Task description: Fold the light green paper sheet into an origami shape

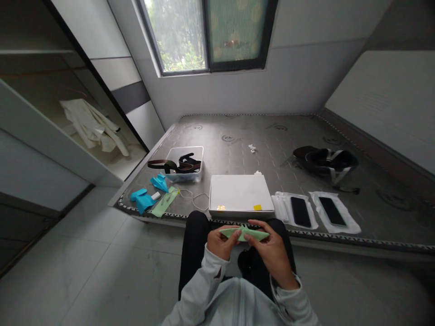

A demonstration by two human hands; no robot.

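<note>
A folded piece of light green paper (244, 232) is stretched between my two hands, just above my lap. My left hand (220, 242) pinches its left end between thumb and fingers. At the right end, my right hand (272, 251) grips it the same way, thumb in front. A small peak of paper rises at the middle. Just beyond my knees lies a white box (239, 194) with a yellow sticker (258, 208) on its front edge. To the left are blue folded paper pieces (142, 199) and a flat green strip (166, 202).
A clear plastic bin (195, 176) holds dark belts (185, 166). Two black phones (300, 212) lie on white wrapping at the right. Farther right is a dark cap or helmet (322, 160). A thin cord (193, 198) runs to the box. An open wardrobe (81, 167) holds a cream garment (93, 124).
</note>
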